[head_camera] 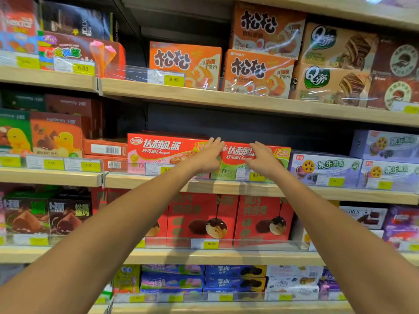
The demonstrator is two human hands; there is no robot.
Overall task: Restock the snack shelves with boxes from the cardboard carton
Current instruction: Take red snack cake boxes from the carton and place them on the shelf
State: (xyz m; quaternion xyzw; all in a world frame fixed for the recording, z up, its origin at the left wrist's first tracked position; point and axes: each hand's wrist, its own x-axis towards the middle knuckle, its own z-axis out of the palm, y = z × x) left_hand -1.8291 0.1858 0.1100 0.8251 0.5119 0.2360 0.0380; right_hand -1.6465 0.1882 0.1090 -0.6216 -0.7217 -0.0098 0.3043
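Both arms reach to the far middle shelf (pixel 145 180), where the left red box (pixel 158 150) and the right red box (pixel 233 152) stand side by side, touching each other, at the front edge. The left hand (pixel 207 156) lies with straight, open fingers over the place where these two boxes meet, and it grips nothing. The right hand (pixel 263 158) is open too, its fingers only a little bent, and it touches the front of the right red box, which has purple boxes (pixel 326 168) just beside it on the right.
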